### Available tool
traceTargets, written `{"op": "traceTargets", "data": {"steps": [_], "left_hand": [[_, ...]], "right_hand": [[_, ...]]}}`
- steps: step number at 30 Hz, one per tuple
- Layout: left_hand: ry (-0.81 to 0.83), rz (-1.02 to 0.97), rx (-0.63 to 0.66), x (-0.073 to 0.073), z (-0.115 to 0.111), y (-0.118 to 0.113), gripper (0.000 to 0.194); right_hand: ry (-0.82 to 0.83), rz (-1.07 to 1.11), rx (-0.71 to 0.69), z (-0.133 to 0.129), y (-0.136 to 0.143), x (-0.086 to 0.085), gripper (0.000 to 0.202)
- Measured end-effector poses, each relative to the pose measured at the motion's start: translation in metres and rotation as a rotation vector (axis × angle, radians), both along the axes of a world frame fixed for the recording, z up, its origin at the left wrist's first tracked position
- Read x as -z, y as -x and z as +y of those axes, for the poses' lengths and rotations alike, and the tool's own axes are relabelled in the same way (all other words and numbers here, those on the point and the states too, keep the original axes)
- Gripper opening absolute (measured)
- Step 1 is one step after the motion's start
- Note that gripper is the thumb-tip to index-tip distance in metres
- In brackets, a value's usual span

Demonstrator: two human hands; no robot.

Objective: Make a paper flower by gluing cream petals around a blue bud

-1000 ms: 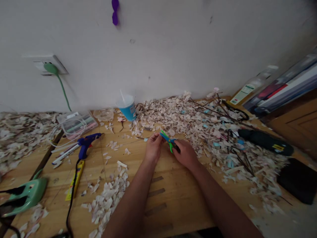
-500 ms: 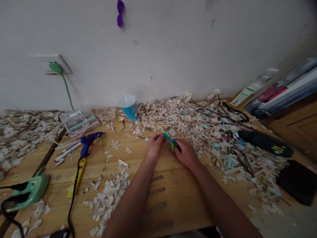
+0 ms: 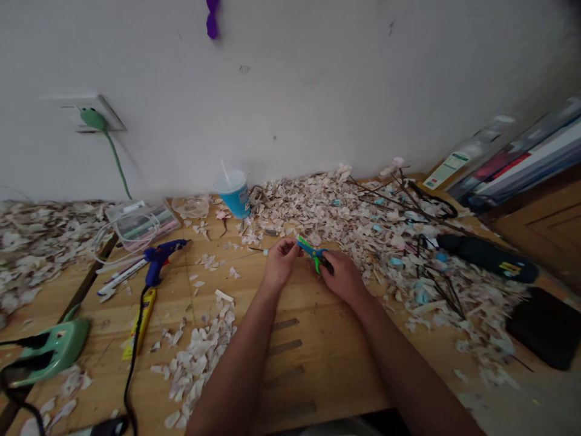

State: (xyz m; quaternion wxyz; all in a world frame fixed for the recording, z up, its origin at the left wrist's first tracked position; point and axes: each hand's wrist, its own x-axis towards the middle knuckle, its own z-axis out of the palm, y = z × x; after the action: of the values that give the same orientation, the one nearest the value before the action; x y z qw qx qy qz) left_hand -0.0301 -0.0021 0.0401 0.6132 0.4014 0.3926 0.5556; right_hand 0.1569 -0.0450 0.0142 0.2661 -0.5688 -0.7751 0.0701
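Observation:
My right hand is closed on the handles of blue and green scissors above the wooden table. The blades point up and left, toward my left hand. That hand's fingers are pinched together beside the blade tips, and what they hold is too small to make out. Pale dried petals lie heaped behind both hands, and a smaller pile lies left of my left forearm.
A blue cup stands near the wall. On the left are a blue glue gun, a plastic box, a yellow packet and a green power strip. Thin branches and a dark bottle-shaped item lie right.
The view has shifted slightly. My two hands stay close together at the scissors, whose blades look closer together than before.

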Motion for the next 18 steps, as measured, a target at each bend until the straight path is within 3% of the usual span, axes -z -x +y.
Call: {"op": "traceTargets", "data": {"steps": [13, 18], "left_hand": [[-0.084, 0.172, 0.034, -0.002, 0.004, 0.013, 0.016], [-0.065, 0.167, 0.028, 0.001, 0.003, 0.010, 0.018]], "right_hand": [[0.014, -0.015, -0.024, -0.001, 0.000, -0.006, 0.021], [-0.008, 0.005, 0.052, 0.000, -0.003, -0.002, 0.020]]}}
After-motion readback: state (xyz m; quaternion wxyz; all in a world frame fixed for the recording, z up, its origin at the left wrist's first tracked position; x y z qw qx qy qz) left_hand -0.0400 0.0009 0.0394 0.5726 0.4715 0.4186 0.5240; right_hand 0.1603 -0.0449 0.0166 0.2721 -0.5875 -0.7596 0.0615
